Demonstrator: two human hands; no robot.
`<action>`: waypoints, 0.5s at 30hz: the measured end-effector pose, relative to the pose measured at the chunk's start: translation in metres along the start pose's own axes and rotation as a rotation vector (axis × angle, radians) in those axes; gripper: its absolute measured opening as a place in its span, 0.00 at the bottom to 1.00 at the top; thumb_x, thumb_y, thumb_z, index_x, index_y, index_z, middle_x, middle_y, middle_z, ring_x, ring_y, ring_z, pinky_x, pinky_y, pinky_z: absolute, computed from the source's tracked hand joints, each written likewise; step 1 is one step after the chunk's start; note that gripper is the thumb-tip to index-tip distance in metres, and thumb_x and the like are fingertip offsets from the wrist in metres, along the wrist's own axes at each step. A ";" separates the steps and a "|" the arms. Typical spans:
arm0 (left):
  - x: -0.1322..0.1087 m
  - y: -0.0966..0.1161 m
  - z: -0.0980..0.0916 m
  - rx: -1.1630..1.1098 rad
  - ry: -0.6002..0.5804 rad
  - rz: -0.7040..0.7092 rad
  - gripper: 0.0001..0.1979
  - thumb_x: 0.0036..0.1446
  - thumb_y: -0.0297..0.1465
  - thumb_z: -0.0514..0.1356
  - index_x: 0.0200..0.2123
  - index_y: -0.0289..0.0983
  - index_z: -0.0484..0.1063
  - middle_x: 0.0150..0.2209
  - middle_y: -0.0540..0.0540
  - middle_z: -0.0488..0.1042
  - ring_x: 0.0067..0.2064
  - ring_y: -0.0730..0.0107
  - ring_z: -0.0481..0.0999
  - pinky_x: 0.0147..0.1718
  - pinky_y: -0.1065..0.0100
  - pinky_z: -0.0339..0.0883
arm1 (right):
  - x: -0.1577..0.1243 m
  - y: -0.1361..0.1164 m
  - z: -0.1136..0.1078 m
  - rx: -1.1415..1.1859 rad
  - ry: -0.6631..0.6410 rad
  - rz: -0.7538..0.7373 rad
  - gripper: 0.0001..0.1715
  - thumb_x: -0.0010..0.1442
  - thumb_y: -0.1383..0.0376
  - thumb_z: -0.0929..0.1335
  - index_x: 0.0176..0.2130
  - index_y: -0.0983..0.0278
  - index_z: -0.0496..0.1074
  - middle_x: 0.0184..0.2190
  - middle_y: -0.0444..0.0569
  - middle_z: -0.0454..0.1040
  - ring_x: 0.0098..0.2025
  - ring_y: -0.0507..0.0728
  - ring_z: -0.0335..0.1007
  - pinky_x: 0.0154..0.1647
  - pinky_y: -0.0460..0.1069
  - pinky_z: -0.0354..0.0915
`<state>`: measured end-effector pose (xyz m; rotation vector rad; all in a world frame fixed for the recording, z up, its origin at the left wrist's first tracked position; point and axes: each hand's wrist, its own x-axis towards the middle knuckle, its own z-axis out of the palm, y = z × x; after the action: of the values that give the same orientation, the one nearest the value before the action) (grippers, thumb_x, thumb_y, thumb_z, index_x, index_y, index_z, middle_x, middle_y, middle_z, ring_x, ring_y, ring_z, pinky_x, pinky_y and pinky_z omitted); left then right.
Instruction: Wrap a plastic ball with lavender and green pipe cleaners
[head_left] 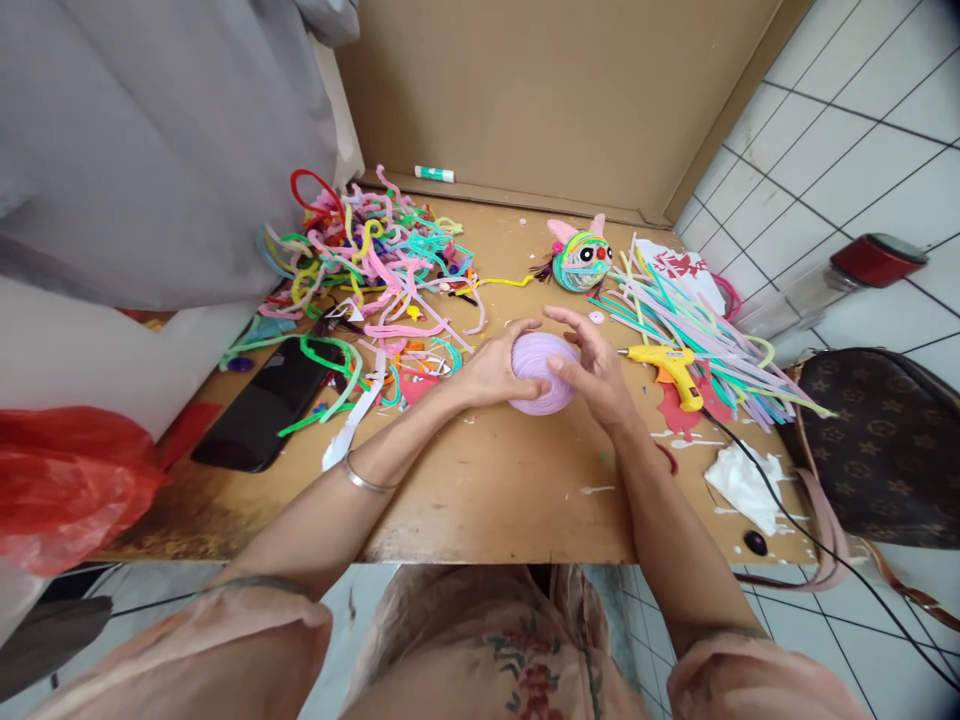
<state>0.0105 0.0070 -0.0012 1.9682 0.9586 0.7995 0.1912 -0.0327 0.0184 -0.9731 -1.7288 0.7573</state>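
The left hand (495, 365) and right hand (598, 372) hold a lilac ball (536, 358) between them over the table (480, 510), each grip half spread and curved round its side, both thumbs touching it. The forearms (397, 445) reach forward, slanting inward.

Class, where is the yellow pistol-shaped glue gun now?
In the head view, the yellow glue gun lies right of centre, between the right hand and the pastel fuzzy sticks.

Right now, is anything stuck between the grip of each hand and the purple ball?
Nothing I can see. The left grip and right grip hold the ball between them. The glue gun lies beyond the right grip, not in between.
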 end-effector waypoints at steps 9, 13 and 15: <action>0.003 -0.009 -0.007 -0.082 -0.014 -0.020 0.48 0.41 0.50 0.69 0.62 0.32 0.62 0.61 0.33 0.68 0.62 0.43 0.68 0.61 0.48 0.63 | 0.005 0.007 -0.009 0.179 -0.161 0.217 0.38 0.46 0.52 0.79 0.54 0.56 0.72 0.58 0.50 0.71 0.63 0.65 0.64 0.66 0.62 0.59; 0.002 -0.013 -0.009 -0.153 -0.074 -0.021 0.48 0.44 0.51 0.68 0.63 0.33 0.61 0.62 0.34 0.67 0.63 0.43 0.66 0.61 0.48 0.62 | 0.004 0.007 -0.007 0.199 -0.126 0.244 0.36 0.45 0.53 0.80 0.52 0.57 0.73 0.57 0.50 0.72 0.62 0.65 0.65 0.65 0.62 0.60; 0.003 -0.015 -0.011 -0.204 -0.127 -0.019 0.48 0.45 0.52 0.67 0.64 0.35 0.60 0.62 0.34 0.67 0.64 0.44 0.66 0.61 0.47 0.62 | 0.004 0.008 -0.007 0.204 -0.115 0.248 0.36 0.45 0.54 0.80 0.52 0.57 0.73 0.57 0.49 0.72 0.62 0.65 0.65 0.65 0.61 0.61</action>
<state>-0.0019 0.0198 -0.0082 1.8078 0.7878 0.7230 0.1995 -0.0246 0.0159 -1.0289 -1.6071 1.1473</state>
